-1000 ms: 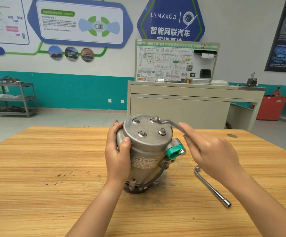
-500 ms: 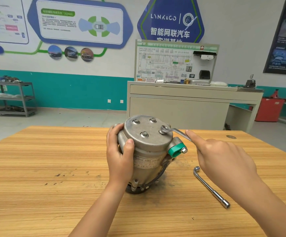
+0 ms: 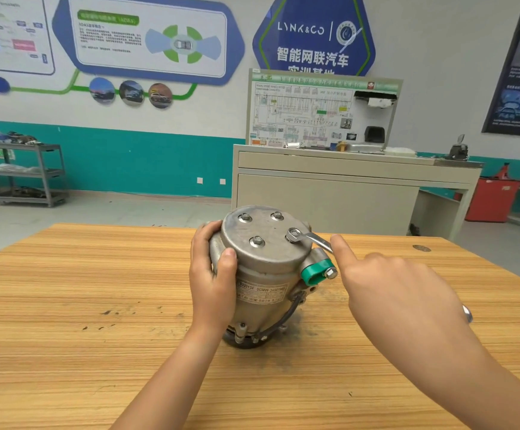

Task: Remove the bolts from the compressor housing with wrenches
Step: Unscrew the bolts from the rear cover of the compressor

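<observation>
Grey cast-metal compressor housing [image 3: 262, 274] is stood on end near the middle of the wooden tabletop [image 3: 66, 305], with the flat end cap tilted toward the camera. Four bolts [image 3: 256, 242] are seated in the cap. Three are left bare, and the ring end of a wrench [image 3: 310, 238] is set over the fourth, at front right.

The housing is gripped on its left side by the left hand [image 3: 212, 274], with the thumb curled over the cap rim and the fingers wrapped round the far side.

The wrench handle is run right and down to the right hand [image 3: 401, 290]. The index finger is laid straight along it and the other fingers are curled. The handle end is hidden behind the hand, so it is probably gripped, not confirmed.

A green cap [image 3: 314, 273] is fitted on the port at the housing's right. A shiny metal tip [image 3: 467, 313] is seen just past the right hand's edge.
</observation>
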The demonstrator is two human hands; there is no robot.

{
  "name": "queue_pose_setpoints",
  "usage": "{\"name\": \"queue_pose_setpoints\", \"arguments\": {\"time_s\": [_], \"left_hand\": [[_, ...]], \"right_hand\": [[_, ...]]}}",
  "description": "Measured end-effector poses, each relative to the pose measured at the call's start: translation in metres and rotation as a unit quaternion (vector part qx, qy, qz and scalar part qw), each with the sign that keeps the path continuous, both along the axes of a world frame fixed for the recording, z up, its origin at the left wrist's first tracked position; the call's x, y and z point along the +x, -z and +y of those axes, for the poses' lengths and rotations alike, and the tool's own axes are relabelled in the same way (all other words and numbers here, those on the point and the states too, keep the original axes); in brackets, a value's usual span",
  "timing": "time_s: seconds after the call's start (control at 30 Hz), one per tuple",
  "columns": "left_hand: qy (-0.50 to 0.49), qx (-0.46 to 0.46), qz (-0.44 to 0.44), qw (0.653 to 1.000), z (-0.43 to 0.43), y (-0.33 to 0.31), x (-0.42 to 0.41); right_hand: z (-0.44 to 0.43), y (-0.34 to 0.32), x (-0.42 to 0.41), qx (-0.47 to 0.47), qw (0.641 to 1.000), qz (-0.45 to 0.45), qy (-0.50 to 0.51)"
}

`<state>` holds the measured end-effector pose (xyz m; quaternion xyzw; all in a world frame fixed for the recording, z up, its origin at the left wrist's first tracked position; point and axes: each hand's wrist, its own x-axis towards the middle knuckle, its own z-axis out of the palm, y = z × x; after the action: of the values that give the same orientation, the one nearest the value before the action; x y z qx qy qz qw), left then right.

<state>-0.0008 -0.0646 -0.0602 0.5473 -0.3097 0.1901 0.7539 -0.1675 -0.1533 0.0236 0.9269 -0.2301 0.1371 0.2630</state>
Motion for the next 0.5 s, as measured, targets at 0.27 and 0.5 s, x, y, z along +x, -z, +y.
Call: {"name": "queue_pose_setpoints", "arguments": {"time_s": [0.27,0.5], "left_hand": [[-0.02,0.019,0.0,1.0,-0.002,-0.004,-0.011],[0.027,0.024,0.0,0.999,0.005,-0.007,0.002]], "right_hand": [[-0.01,0.007,0.0,-0.029,0.998,-0.057,0.02],[-0.082,0.025,0.032,-0.017,0.931,-0.301,-0.204]]}}
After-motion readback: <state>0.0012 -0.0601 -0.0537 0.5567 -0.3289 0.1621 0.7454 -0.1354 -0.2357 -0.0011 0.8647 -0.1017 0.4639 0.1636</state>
